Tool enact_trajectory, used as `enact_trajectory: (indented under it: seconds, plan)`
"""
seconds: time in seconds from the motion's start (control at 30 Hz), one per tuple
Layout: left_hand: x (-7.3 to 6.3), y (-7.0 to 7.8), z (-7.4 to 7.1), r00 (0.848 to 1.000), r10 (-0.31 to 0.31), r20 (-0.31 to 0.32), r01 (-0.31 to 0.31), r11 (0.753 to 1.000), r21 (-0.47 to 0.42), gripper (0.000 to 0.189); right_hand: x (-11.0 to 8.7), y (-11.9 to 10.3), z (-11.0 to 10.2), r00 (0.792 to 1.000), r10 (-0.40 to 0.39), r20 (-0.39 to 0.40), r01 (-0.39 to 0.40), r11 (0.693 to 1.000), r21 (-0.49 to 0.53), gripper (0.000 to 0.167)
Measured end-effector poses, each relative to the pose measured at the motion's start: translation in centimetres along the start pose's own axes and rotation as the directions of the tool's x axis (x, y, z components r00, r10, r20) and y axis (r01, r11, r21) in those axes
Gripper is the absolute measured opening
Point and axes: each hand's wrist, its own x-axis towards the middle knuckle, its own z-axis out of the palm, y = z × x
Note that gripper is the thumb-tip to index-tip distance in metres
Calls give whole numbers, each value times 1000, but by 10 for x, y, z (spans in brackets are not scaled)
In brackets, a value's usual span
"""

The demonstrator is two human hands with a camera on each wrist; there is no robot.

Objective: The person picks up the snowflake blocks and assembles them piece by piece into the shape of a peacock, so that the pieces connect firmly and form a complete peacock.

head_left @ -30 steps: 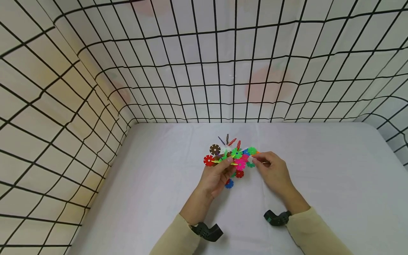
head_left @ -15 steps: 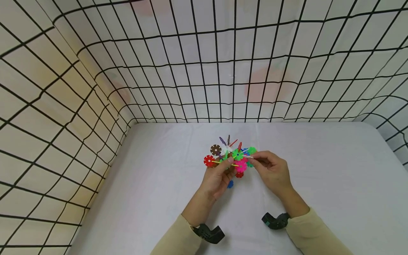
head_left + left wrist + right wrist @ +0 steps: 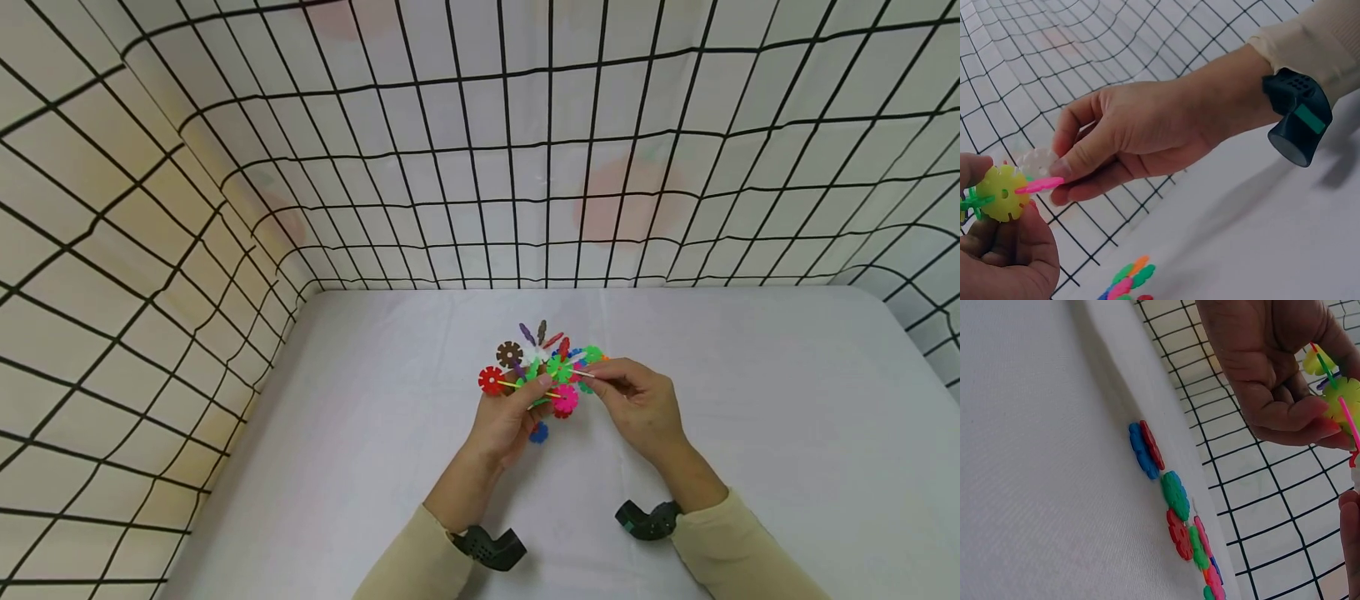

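Head view: the left hand [image 3: 506, 421] grips a cluster of notched, multicoloured plastic discs [image 3: 558, 368], which sits between the hands; the right hand [image 3: 643, 408] pinches a whitish notched plastic disc [image 3: 583, 372] at the cluster's right side.

Left wrist view: the whitish disc is between the right thumb and fingers, near a round yellow disc [image 3: 1004, 194] at the left fingertips (a thin pink disc [image 3: 1041, 185] juts from it).

Right wrist view: blue and red discs [image 3: 1142, 452] show against the white worktop [image 3: 1054, 487].
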Motion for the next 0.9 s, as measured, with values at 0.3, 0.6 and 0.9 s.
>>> enact_trajectory:
  seconds: [0.3, 0.6, 0.9]
  plan:
    - [0, 2, -2, 999, 40, 38, -41, 998, 46, 33, -1, -3, 0, 1000, 5, 7, -5, 1000, -22, 31]
    - [0, 4, -4, 998, 30, 59, -33, 997, 64, 33, -1, -1, -4, 998, -10, 58, 11, 1000, -23, 26]
    - [1, 5, -9, 995, -11, 102, 9, 1000, 24, 25, -3, 0, -4, 997, -39, 62, 33, 996, 84, 4]
